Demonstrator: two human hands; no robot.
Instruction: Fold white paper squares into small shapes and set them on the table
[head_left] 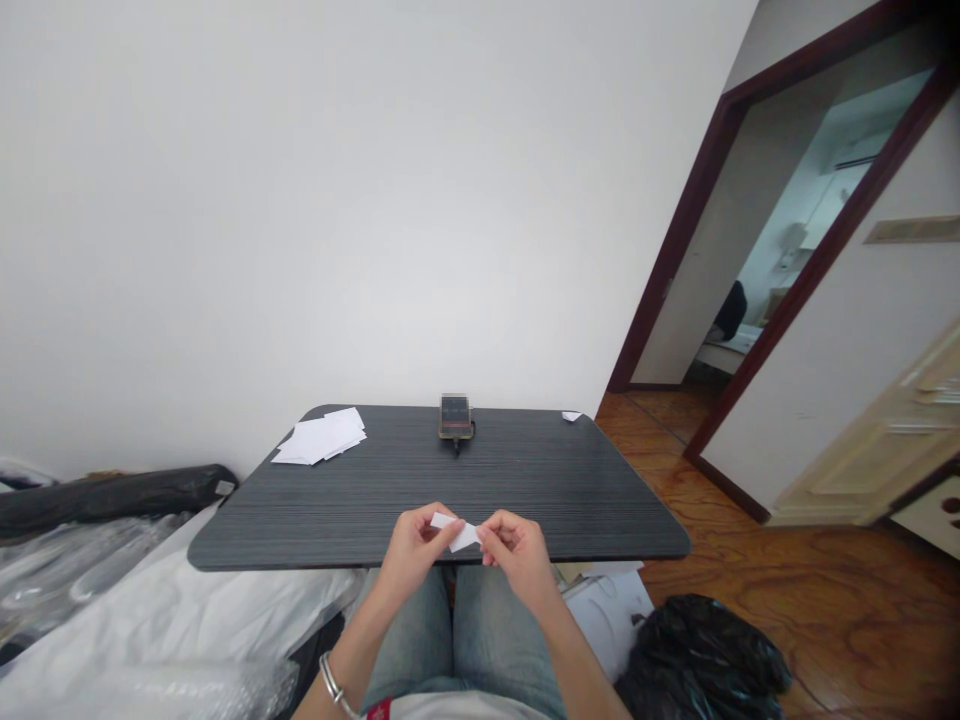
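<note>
Two-handed, holding a small folded piece of white paper [464,541] at six o'clock, over the near edge of the dark wood-grain table [532,490], taking twelve o'clock as the wall side. With the left hand [420,538], pinching the paper's left part between thumb and fingers, thumb pressed on top. With the right hand [514,545], gripping the right end by the fingertips, the other fingers curled inward. Held slantwise between both, with a slim corner pointing up towards ten o'clock beyond the left thumb. Probably creased more than once, though too small and too covered by fingers to be sure. On the left wrist, wearing a silvery bracelet [331,681].

Farther off on the table, at ten o'clock, lying in a loose overlapping pile: white paper sheets [319,438]. At twelve, near the far edge, standing slightly raised: a small dark-screened device [454,412], with a dark cable plugged in at its near end. At two, close by the rounded far corner: a white paper scrap [571,416], well apart from both hands. Down on the floor at four, beyond the table: a crumpled black plastic bag [705,655]. Off at nine, lying lengthwise: a black-wrapped roll [142,493].
</note>
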